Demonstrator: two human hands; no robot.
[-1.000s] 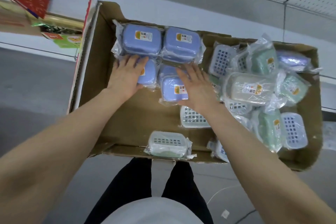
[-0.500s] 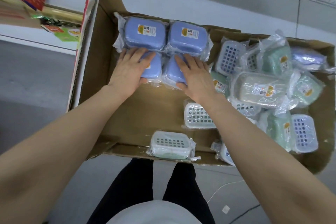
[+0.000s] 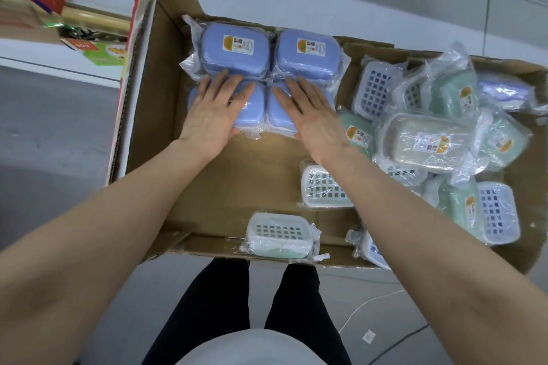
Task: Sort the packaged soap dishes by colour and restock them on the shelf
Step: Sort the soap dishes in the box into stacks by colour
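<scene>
Head view, looking down into an open cardboard box [image 3: 161, 127] of packaged soap dishes.

(a) Left grip [image 3: 213, 115]: released, fingers straight and spread, laid palm-down on the near-left blue dish [image 3: 256, 104]. The fingertips reach the near edge of the far-left blue dish [image 3: 235, 52] just beyond them.

(b) Right grip [image 3: 314, 118]: released likewise, flat on the near-right blue dish [image 3: 277, 118]. Its fingertips touch the near edge of the far-right blue dish [image 3: 308, 55].

(c) The four blue dishes, each in clear film, form a two-by-two block against the far wall of the box. The front pair lies under the two grips and the labelled back pair just beyond the fingertips. The two grips lie side by side, thumbs inward, close but apart.

(d) Unsorted pile, to the right of the right grip: a green dish [image 3: 350, 121] just beside the wrist, then a beige dish [image 3: 427, 142] further right. Other green, blue and grid-lidded packs lie tumbled toward the right wall.

(e) A white grid-topped dish [image 3: 320, 187] lies partly under the right forearm. Another pack with a white grid top and green base [image 3: 278, 234] rests on the near rim of the box, between the two forearms.

(f) Bare cardboard floor shows nearer the person than both grips.

(g) Well to the left of the left grip, outside the box, stands a green carton [image 3: 100, 52].
</scene>
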